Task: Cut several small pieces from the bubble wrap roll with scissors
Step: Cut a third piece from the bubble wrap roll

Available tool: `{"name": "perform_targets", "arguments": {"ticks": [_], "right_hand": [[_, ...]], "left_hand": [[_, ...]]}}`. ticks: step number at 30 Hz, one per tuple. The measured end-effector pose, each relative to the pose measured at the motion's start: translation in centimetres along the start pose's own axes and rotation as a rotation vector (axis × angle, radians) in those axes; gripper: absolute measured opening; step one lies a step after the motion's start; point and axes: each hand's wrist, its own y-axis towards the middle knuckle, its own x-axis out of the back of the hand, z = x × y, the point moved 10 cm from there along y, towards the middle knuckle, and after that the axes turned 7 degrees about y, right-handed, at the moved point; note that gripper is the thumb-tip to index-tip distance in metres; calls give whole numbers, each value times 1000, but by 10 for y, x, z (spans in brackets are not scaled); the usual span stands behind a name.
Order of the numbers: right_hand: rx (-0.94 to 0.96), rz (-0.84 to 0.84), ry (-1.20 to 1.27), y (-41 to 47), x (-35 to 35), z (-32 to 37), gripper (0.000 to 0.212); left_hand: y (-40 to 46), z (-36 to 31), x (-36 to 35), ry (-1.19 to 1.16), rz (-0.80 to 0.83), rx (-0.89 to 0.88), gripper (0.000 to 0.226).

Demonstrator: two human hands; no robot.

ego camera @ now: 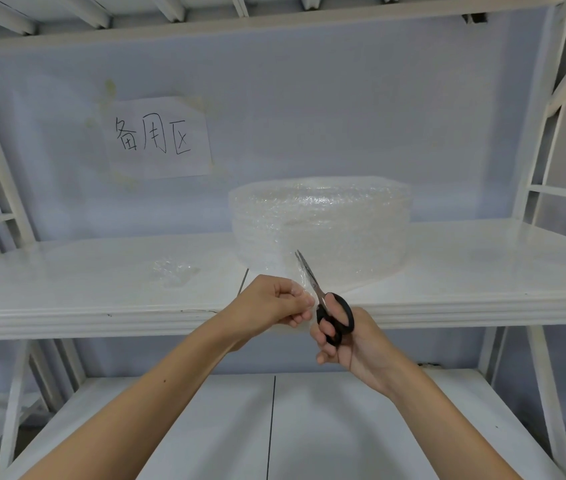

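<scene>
**Clear bubble wrap pinched left, scissors in right, at shelf edge**

Clear bubble wrap roll (321, 225) sits on the white shelf (101, 299), lying flat on its end, right of centre, against the pale blue back wall. Loose end of the wrap trails off the roll toward the front edge of the shelf and down to the hands.

Left hand (271, 306) is in front of the shelf edge, fingers (300, 301) curled and pinching the loose wrap strip (304, 282) between thumb and fingertips. Right hand (347, 344) just beside it, touching or nearly so, fingers threaded through the black handles and clamped on the scissors (326, 306). Blades point up and slightly left over the strip, tips reaching the base of the roll; blades look close together, cannot tell exactly how far apart.

Small cut piece of bubble wrap (174, 270) lies on the shelf left of the roll, well apart from both hands.

Paper sign (158, 138) with handwritten characters is stuck on the wall above left of the roll. Lower shelf (205, 427) visible under the forearms.
</scene>
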Motion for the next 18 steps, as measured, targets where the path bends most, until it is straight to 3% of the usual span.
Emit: {"name": "perform_targets", "arguments": {"ticks": [13, 18], "right_hand": [[46, -54, -42, 2, -1, 8, 41], [59, -64, -34, 2, 0, 11, 41]], "left_hand": [[0, -1, 4, 66, 41, 11, 19], [2, -3, 25, 44, -117, 86, 61]]}}
